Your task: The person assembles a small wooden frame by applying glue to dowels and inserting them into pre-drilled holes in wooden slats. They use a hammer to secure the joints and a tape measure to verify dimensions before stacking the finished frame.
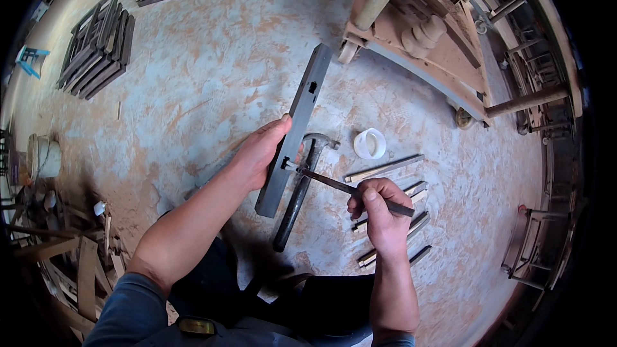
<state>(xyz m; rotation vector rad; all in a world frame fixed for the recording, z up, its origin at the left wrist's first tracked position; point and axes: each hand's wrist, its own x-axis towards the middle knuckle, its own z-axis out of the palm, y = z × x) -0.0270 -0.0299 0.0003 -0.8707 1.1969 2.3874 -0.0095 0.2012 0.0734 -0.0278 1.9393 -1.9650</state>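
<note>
My left hand point(261, 151) grips a dark grey wooden bar point(298, 112) from its left side, around the middle, and holds it up at a tilt. Rectangular slots are cut in the bar, one near each end. Between the fingers of my right hand point(382, 209) is a thin dark stick point(331, 182). Its whitish tip sits at the lower slot; how deep it goes I cannot tell. Beneath the bar, a claw hammer point(297, 207) with a black handle lies on the floor. A round white tub point(369, 144) stands to its right.
Several short wooden strips point(385, 167) lie on the floor at my right. Dark wooden frames point(96, 48) are stacked at the far left. A wooden workbench point(418, 71) stands at the far right, and scrap wood point(87, 276) is piled at the near left.
</note>
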